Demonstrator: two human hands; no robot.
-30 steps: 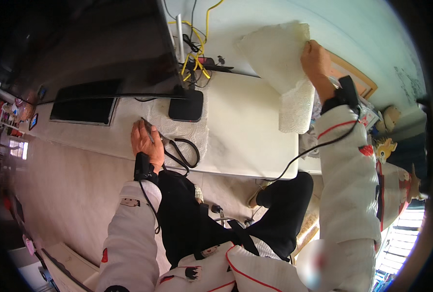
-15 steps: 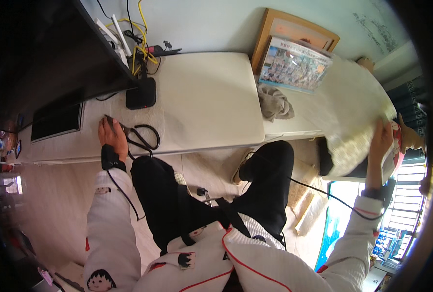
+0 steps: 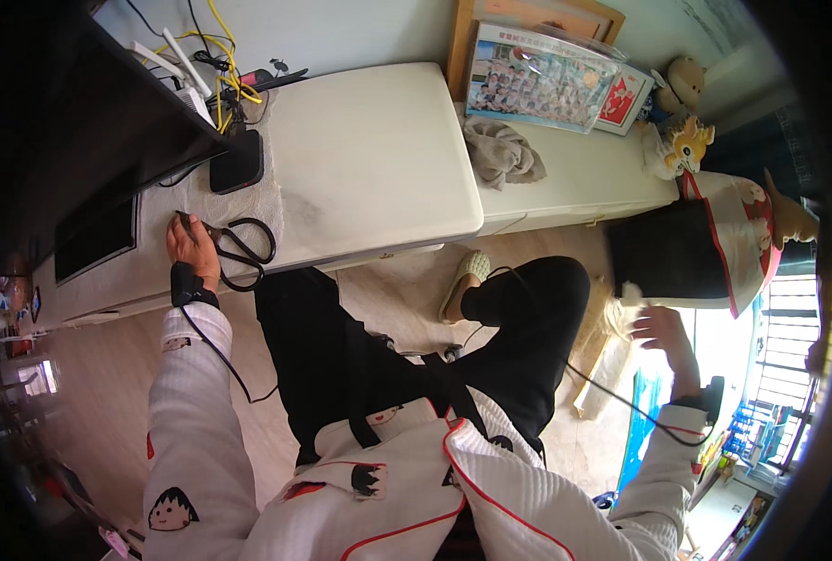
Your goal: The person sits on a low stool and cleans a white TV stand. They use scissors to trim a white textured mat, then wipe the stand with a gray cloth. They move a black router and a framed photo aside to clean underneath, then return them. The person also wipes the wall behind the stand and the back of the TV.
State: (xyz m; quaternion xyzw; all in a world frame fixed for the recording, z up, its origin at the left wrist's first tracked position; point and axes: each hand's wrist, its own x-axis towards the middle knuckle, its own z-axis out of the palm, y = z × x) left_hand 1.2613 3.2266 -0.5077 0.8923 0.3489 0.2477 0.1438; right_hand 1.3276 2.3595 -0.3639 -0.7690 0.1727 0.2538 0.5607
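Note:
My left hand [image 3: 192, 247] is closed around the blades of a pair of black-handled scissors [image 3: 234, 252]. The scissors' large looped handles stick out to the right, at the front edge of the white cabinet [image 3: 369, 154]. My right hand [image 3: 661, 334] is in the air at the right, fingers apart, with nothing in it. Left of it and lower down, by the floor, is a pale, yellowish crumpled sheet [image 3: 612, 323], partly blurred. A flat, brownish piece [image 3: 595, 388] lies below that sheet.
A black box [image 3: 236, 162], a router with yellow cables [image 3: 234, 84] and a large dark screen [image 3: 89, 103] occupy the left. A grey cloth [image 3: 503, 152], framed pictures [image 3: 542, 79] and plush toys [image 3: 682, 140] are on the right. A cable runs to each wrist.
My right hand has let go of the pale sheet, which has dropped toward the floor. That hand has moved left and down. My left hand stays on the scissors; the view has shifted.

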